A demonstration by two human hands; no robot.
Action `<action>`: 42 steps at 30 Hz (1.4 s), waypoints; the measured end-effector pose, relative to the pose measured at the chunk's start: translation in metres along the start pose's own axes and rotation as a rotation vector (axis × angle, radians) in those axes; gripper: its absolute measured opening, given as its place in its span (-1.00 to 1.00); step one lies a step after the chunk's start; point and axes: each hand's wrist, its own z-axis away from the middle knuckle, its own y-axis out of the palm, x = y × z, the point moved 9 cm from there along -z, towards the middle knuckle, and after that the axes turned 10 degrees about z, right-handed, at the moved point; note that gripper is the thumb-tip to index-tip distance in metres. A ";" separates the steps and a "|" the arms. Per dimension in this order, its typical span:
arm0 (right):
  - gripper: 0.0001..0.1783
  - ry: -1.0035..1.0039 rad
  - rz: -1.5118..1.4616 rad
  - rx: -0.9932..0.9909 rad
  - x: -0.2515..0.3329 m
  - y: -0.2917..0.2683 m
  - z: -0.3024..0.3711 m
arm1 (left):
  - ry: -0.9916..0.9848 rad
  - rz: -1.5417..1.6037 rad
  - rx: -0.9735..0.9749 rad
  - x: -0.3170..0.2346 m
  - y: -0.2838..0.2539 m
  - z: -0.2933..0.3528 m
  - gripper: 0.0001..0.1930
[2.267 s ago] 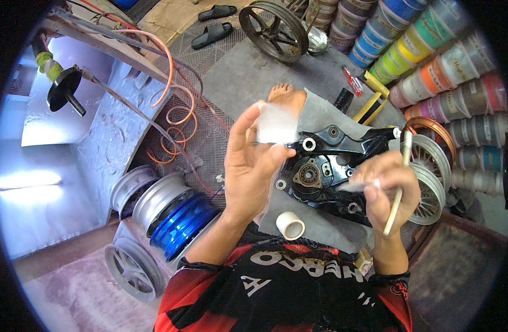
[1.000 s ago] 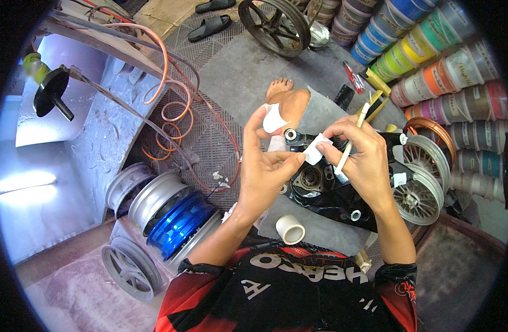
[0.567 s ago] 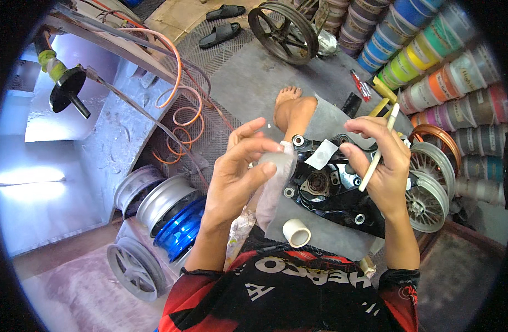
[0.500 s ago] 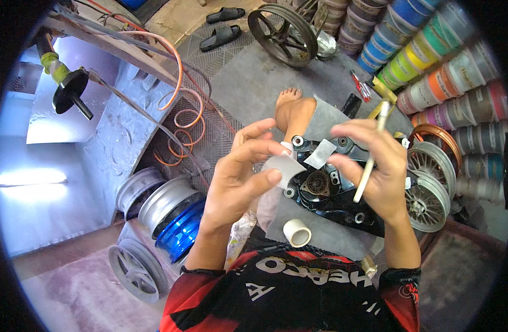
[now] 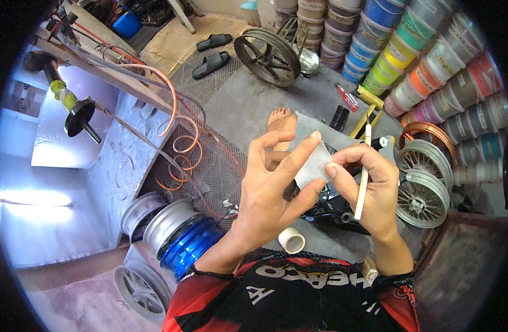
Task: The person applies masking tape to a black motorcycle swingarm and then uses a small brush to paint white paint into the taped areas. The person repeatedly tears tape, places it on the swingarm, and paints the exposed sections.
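Head view | sheet (image 5: 314, 164): 3 o'clock, near centre | left hand (image 5: 270, 191): I see thumb and forefinger wide, at its edges | right hand (image 5: 378, 191): pinching its edge, thin tool (image 5: 362, 193) held too | tape roll (image 5: 292, 240): 5 o'clock

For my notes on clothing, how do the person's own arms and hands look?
The left hand and right hand wear no gloves, and no watch shows. The left sleeve is short, red with a black hem; the right sleeve, also short, is mostly black with red and a small marking.
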 end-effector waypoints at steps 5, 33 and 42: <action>-0.90 -0.005 -0.044 -0.052 -0.003 -0.014 0.016 | -0.142 0.335 -0.083 0.009 0.004 -0.009 -0.26; -0.81 -0.118 0.106 0.048 -0.010 -0.042 0.044 | -0.067 0.241 0.343 -0.008 0.058 -0.008 -0.87; -0.76 -0.182 0.108 0.028 -0.012 -0.039 0.048 | -0.028 0.280 0.321 -0.007 0.063 -0.006 -0.89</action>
